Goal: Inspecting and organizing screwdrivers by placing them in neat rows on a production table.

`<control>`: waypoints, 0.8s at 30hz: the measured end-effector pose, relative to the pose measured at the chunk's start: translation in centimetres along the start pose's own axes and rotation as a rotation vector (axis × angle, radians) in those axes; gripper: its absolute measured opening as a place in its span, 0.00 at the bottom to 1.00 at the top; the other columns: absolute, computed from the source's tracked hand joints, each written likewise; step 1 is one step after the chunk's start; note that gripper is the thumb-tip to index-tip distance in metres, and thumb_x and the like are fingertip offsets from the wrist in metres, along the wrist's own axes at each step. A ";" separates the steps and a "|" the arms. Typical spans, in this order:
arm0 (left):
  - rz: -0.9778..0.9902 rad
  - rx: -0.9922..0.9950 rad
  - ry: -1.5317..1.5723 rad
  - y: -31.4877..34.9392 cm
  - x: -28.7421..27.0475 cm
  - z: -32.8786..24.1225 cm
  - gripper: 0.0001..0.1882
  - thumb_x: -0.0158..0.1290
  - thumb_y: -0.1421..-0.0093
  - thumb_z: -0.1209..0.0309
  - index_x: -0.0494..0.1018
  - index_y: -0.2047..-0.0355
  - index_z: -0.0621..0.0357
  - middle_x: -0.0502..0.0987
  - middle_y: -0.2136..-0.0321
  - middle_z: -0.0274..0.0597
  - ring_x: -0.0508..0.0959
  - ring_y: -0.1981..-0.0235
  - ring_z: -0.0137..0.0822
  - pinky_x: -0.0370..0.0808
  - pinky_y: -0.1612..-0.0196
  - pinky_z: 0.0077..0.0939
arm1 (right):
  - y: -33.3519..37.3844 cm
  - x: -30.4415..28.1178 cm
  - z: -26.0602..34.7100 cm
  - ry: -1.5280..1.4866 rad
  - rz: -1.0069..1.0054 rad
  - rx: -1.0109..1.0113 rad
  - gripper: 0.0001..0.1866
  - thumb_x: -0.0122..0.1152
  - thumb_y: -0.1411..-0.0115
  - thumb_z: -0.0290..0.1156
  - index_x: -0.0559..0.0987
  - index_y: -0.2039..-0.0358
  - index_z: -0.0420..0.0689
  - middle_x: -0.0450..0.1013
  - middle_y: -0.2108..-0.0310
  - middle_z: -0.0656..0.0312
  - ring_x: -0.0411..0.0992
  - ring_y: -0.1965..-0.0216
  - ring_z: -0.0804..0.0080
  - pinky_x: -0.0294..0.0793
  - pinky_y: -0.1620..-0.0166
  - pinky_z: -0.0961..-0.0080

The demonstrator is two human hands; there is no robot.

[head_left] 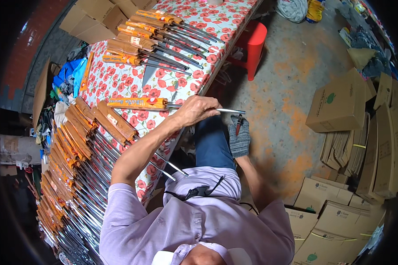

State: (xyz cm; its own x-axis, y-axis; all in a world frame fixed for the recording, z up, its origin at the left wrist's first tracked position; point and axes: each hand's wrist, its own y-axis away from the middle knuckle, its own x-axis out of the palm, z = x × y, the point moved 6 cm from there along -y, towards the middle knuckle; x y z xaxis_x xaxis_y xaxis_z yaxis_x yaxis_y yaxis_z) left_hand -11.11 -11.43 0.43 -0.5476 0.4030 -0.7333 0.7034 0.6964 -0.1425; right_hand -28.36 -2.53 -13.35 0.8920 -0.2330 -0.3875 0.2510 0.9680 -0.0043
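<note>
My bare left hand [198, 111] is closed around the metal tube [231, 111] of a long tool whose other end lies on the table in an orange printed sleeve [139, 103]. The tube's free end sticks out past the table edge, over my leg. In a grey knitted glove, my right hand [239, 140] grips a small red-handled hand tool [239, 126], possibly pliers. Its dark tip is at the tube's end; whether they touch, I cannot tell. Two more tube ends [177, 167] point toward my waist from the table.
A flowered cloth [183, 84] covers the table. Sleeved tools lie grouped at its far end [135, 42] and in a large pile [70, 176] at my left. Beyond the table edge stands a red stool [254, 44]. Cardboard boxes [336, 101] are stacked at my right.
</note>
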 end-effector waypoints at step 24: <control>0.008 -0.168 0.031 1.6 -0.1 -0.9 0.11 0.63 0.38 0.64 0.79 0.62 0.58 0.81 0.71 0.42 0.81 0.72 0.41 0.75 0.68 0.35 | 0.6 0.3 2.6 -0.283 0.097 -0.061 0.28 0.63 0.36 0.24 0.63 0.38 0.39 0.73 0.44 0.52 0.72 0.43 0.65 0.68 0.37 0.72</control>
State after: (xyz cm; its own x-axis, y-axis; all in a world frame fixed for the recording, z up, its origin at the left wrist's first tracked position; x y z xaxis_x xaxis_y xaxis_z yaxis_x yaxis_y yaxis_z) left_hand -10.35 -9.78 0.88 -0.5579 0.4256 -0.7124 0.6236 0.7815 -0.0215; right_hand -26.95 -2.22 -11.05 0.9822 -0.1472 -0.1163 0.1436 0.9889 -0.0382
